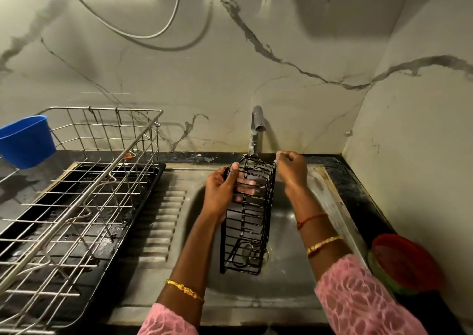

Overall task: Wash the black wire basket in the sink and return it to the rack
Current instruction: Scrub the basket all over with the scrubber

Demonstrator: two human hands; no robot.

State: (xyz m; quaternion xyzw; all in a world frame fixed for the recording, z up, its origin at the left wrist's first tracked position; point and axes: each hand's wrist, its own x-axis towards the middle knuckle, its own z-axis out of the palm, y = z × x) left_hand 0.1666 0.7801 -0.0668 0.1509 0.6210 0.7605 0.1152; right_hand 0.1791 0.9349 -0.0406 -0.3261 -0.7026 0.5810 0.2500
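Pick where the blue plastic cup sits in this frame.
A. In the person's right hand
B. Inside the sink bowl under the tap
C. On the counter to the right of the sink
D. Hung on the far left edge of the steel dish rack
D: the blue plastic cup hangs on the far left edge of the steel dish rack, well clear of the sink and both hands.

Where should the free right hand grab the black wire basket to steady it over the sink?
Judging by its pose, take the black wire basket on its right side wall, coming from the right. It stands on end, the left hand already grips its upper left, and the right hand hovers closed just beside that wall.
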